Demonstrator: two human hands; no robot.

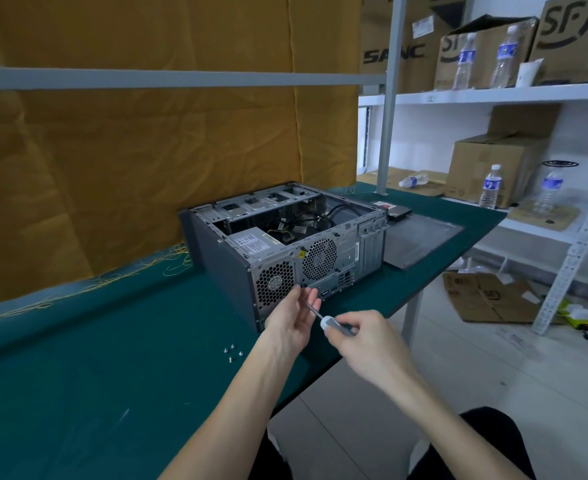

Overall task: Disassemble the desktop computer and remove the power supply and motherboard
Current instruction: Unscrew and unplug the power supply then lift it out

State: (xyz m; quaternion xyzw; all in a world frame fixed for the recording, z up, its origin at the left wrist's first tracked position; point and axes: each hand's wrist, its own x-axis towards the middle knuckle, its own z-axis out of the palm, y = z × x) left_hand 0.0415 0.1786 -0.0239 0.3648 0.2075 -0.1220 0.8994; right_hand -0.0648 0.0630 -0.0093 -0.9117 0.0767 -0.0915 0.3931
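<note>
I saw the desktop computer case (285, 244) lying on its side on the green table (77, 375), its open flank turned upward and its long axis running away from me toward the back left. The perforated rear panel faced my hands: stamped grey sheet metal with a honeycomb grille low on the left and a round fan grille (319, 258) beside it. Inside, the power supply (254, 242) sat as a boxy silver block with a white label on top, just behind the rear panel, and a tangle of black cables (320, 220) lay beyond it.

My right hand (365, 341) gripped a screwdriver (323, 318), fingers curled round its dark handle near the pale collar. The thin steel shaft pointed up and left toward the rear panel, tip close to the lower edge of the fan grille. My left hand (292, 323) was held palm-up with relaxed, nearly straight fingers, the fingertips (299, 291) right at the shaft's tip, against the panel; I could not tell whether they pinched anything small.

Left of my left wrist, well apart from the fingers, four small shiny screws (232, 353) rested on the table. Beyond the case, to the right of my fingers, a flat dark side panel (420, 240) lay on the tabletop.
</note>
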